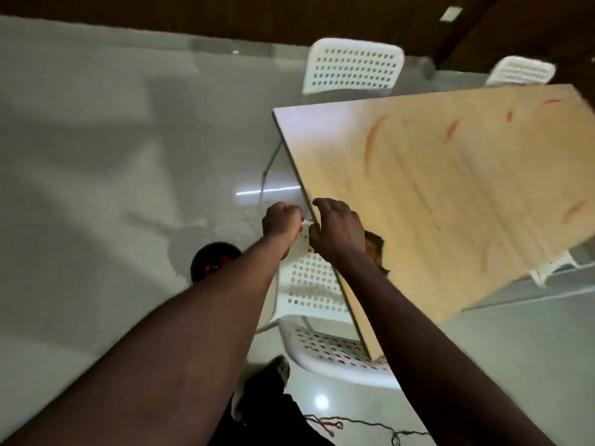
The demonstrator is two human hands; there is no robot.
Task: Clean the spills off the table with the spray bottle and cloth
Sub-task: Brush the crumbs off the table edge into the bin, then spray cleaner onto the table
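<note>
Pale floor (96, 156) surrounds a table (450, 194) smeared with orange spills (370, 140) toward 1 o'clock. Both hands meet at its near edge: left hand (281, 222) fisted on the chair (309, 278) top, right hand (336, 231) curled, empty.

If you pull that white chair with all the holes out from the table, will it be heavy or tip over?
Probably light: the white chair looks like thin plastic full of holes on slim metal legs. It should slide easily, since the floor looks smooth and shiny. It might tip back if pulled high by the backrest, where both hands, left hand and right hand, are now.

Head view, tilted down (blurred).
</note>
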